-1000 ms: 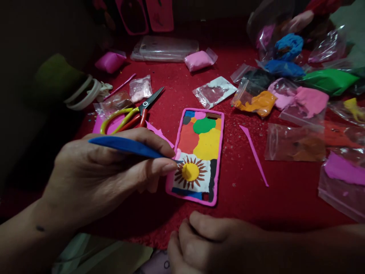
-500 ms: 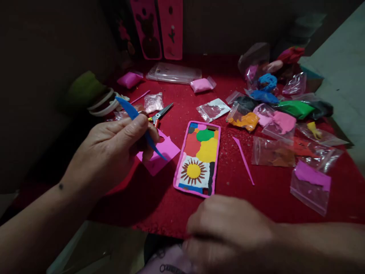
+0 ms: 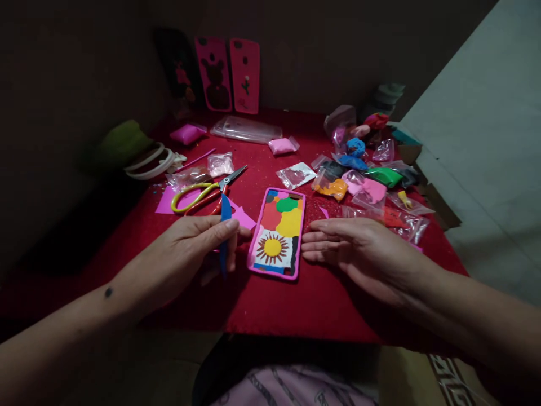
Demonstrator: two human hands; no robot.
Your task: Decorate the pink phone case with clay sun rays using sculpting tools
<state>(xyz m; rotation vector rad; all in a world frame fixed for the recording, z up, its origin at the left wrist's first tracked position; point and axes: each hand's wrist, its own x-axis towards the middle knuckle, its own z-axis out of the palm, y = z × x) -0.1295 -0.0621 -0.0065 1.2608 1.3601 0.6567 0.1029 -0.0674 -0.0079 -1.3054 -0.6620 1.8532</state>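
Red cloth-topped table (image 3: 262, 313) spreads under everything. Clock read from the middle of the work, 12 being the far side.

By size, downward:

Heap of clear plastic bags with many-coloured clay (image 3: 380, 177), at 2.

Right hand (image 3: 355, 248), at 3: fingers extended side by side, nothing seen in its grasp. Fingertips beside the case's edge; contact cannot be told.

Left hand (image 3: 194, 237), at 9: thumb and fingers pinch a tool; fingertips near the case.

Pink-rimmed rectangular phone case covered in a patchwork of coloured clay (image 3: 278, 228), at the clock's centre, lying flat between the hands.

Yellow-and-red-handled metal scissors (image 3: 222, 185), at 10, lying on the table.

Slim blue blade-shaped tool (image 3: 225, 217), at 9, roughly upright in the left hand, apart from the case.

Round yellow clay disc ringed by brown rays (image 3: 273, 247), on the case's white patch, toward 7.

Judgement: stage looks like checking or positioning the decorated case, with the blade off the clay. Next move probably calls for steadying the rim with the right hand and a light touch, since soft clay could dent.
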